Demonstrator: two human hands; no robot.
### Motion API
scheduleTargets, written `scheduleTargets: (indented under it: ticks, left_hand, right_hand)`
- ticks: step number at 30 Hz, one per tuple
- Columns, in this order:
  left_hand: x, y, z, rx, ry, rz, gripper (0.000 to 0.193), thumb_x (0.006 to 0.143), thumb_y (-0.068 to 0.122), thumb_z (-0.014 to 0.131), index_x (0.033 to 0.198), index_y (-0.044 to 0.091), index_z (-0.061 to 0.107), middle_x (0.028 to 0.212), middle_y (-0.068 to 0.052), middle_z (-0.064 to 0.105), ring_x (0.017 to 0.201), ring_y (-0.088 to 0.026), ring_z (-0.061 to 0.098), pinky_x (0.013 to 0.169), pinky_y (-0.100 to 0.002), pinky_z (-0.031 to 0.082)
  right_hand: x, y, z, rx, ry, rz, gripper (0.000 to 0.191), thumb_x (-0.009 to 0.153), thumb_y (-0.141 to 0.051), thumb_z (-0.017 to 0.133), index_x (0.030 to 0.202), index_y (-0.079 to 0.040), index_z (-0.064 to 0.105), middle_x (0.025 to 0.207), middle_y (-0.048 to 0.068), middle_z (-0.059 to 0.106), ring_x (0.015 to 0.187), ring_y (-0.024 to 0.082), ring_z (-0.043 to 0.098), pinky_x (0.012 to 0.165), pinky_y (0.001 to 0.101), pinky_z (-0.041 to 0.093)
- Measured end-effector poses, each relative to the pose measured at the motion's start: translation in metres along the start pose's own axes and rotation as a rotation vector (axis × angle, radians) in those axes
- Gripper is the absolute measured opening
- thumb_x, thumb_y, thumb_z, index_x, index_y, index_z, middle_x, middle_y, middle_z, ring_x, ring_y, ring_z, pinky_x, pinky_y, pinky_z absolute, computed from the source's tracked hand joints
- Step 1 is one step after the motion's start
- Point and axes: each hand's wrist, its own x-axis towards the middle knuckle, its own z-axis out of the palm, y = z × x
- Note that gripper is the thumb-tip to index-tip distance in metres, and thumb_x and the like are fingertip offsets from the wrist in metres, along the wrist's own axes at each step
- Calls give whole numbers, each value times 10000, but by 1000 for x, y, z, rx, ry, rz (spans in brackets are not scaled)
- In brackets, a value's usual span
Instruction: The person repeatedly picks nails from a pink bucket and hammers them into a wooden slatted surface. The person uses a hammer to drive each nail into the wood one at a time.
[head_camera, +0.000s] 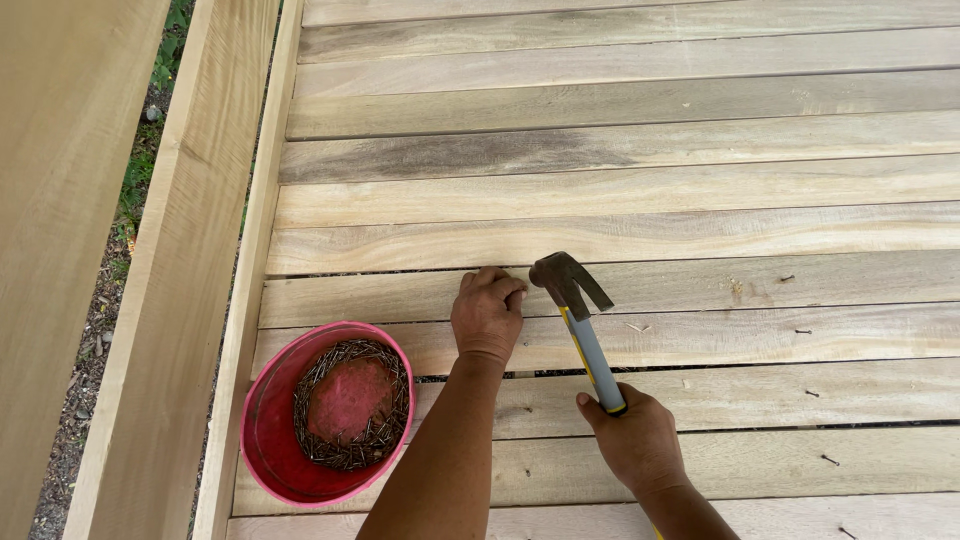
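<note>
A floor of pale wooden planks (620, 190) fills most of the view, the boards running left to right with narrow dark gaps between them. Along the left runs a tall raw timber beam (190, 270), slanting from top to bottom of the picture, with grass and soil showing beyond it.

Near the lower left, on the planks just beside the beam, sits a round pink bowl (268, 440); a ring of dark nails (385, 425) lies heaped round its inside, leaving the red bottom bare in the middle. A few loose nails (803, 330) lie scattered on the boards to the right, well apart from the hands.

The right hand (640, 440) is clenched round the lower end of a claw hammer (578, 315), whose grey and yellow handle slants up and slightly leftwards from the fist. Its dark steel head is at the far end, just to the right of the other hand and close above the plank.

The left hand (487, 315) rests knuckles up on a plank, fingers curled and pinched together at the fingertips (515, 293) by the gap between two boards. Whether they pinch a nail I cannot tell; it is too small or hidden. So the left hand is nearest the spot, with the hammer head just beside it and the hammer's long axis pointing back toward the person
</note>
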Motion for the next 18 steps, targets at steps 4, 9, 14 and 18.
scheduleTargets:
  ticks: [4,9,14,18]
  left_hand:
    - [0,2,1,-15,-16,-54,36,836,151,792,820,181,803,935,89,696,947,-164,631,829,-324,587]
    - [1,1,2,40,-22,-33,56,809,110,783,829,161,796,968,72,691,965,-183,628,833,-337,588]
    - [0,-16,-3,-86,56,-26,69,776,38,768,803,75,716,968,-26,666,984,-256,634,806,-384,586]
    - [5,-23,-1,-35,-23,-172,136,787,-24,713,693,41,640,911,-73,629,929,-283,636,776,-409,588]
  right_hand:
    - [-4,-4,-2,43,-11,-18,453,923,-476,706,1120,-70,745,715,102,719,654,198,688,700,411,614]
    - [-5,-7,-7,-159,-37,-27,444,938,-505,678,1122,-108,755,719,75,726,679,189,709,740,393,596]
    - [-13,-16,-15,-65,-14,-39,451,930,-489,694,1149,-96,734,733,89,719,686,192,702,729,400,599]
    - [-19,-20,-21,23,14,-74,471,927,-485,697,1154,-76,759,744,134,699,685,212,669,718,416,600]
